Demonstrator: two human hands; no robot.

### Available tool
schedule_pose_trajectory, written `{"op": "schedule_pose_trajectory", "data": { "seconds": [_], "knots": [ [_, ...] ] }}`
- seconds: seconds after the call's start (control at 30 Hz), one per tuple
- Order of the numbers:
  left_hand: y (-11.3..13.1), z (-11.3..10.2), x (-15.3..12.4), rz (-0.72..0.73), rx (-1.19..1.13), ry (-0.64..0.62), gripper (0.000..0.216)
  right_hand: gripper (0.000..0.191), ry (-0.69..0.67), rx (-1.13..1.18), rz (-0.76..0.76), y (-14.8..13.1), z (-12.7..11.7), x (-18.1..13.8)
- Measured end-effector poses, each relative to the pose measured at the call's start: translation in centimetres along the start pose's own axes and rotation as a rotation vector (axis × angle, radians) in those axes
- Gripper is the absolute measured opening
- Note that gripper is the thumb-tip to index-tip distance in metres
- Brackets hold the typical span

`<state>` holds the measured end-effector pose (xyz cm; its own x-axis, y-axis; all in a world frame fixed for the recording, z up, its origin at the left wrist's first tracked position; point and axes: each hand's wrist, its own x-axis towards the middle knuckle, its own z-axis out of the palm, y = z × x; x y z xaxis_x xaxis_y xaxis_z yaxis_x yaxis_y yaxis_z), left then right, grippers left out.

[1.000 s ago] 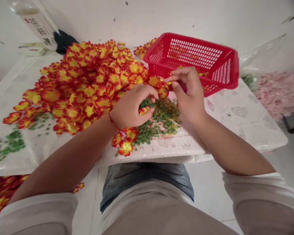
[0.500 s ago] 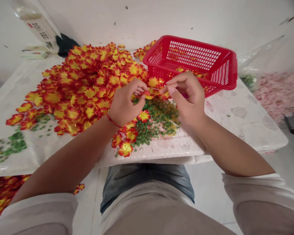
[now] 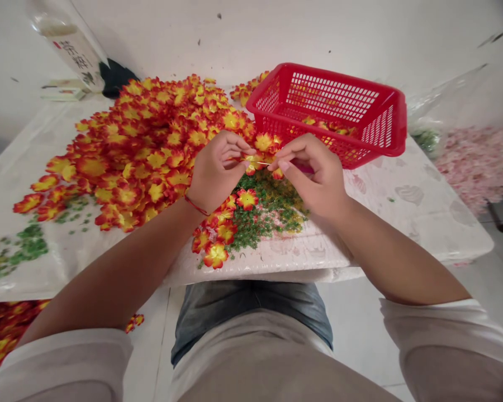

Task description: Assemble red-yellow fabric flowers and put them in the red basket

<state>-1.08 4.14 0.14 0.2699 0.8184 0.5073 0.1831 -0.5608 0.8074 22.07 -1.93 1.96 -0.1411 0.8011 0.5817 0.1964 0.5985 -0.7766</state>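
Observation:
Above the table, my left hand is closed in a pinch at the edge of a yellow and red artificial flower. Facing it, my right hand pinches one end of a thin, pale needle-like piece. Its other end points at the flower; whether it enters the petals I cannot tell. Beneath both hands lies a clump of small green sprigs, with several loose flowers at its left. A big heap of the same flowers spreads beyond my left hand.
A red plastic basket with some flowers inside stands behind my right hand. A labelled bottle leans at the back left. Green bits lie at the table's left. Pink blossoms sit beyond its right edge. More flowers are below the table.
My right hand has shifted slightly left and down, closer to my left hand. The thin piece now lies lower, and more yellow of the flower shows at my left fingertips.

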Motion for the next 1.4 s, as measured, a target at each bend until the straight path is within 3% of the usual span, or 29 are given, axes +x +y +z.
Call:
{"op": "schedule_pose_trajectory", "data": {
  "seconds": [0.17, 0.33, 0.63, 0.83, 1.07, 1.27, 1.4],
  "knots": [
    [0.4, 0.0, -0.2, 0.011, 0.032, -0.024, 0.022, 0.032, -0.018, -0.045, 0.052, 0.5, 0.0, 0.1],
    [0.5, 0.3, -0.4, 0.022, -0.019, -0.016, 0.023, 0.029, -0.030, -0.044, 0.053, 0.4, 0.0, 0.2],
    [1.6, 0.6, -1.4, 0.040, -0.043, -0.121, 0.023, 0.031, -0.147, -0.033, 0.058, 1.4, 0.4, -0.1],
    [0.6, 0.9, -1.2, 0.065, -0.036, -0.066, 0.031, 0.033, -0.091, 0.043, 0.059, 1.6, 0.6, -0.3],
    [0.6, 1.1, -1.2, 0.116, -0.063, 0.079, 0.040, 0.032, -0.134, 0.114, 0.055, 1.6, 0.7, -0.6],
    [1.5, 0.7, -1.3, 0.192, 0.119, 0.018, 0.019, 0.033, -0.029, 0.058, -0.003, 2.2, 0.2, -0.3],
    [1.7, 0.7, -1.4, 0.168, 0.031, 0.001, 0.008, 0.027, 0.006, 0.063, -0.025, 2.1, 0.4, -0.1]
  ]
}}
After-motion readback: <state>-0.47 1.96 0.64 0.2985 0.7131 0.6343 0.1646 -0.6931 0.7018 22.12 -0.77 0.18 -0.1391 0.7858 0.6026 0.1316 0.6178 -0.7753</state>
